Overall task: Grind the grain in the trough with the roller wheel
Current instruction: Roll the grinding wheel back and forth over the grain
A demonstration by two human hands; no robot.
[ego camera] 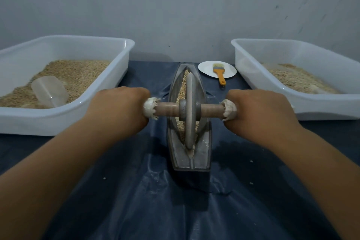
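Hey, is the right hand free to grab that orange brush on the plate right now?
Probably not yet: the right hand grips the roller wheel axle. The brush lies on the plate just beyond it, with nothing between, so letting go should do.

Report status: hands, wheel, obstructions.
Left hand and right hand each grip an axle end. Roller wheel upright in trough, grain under it. Nothing in the way.

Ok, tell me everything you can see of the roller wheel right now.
The roller wheel is a thin grey disc, stone or metal by its look, standing upright on edge in the boat-shaped trough, amid the grain. A wooden axle runs through its hub, with pale cloth wrapped at both ends. The left hand and right hand each grip one end, level above the trough.
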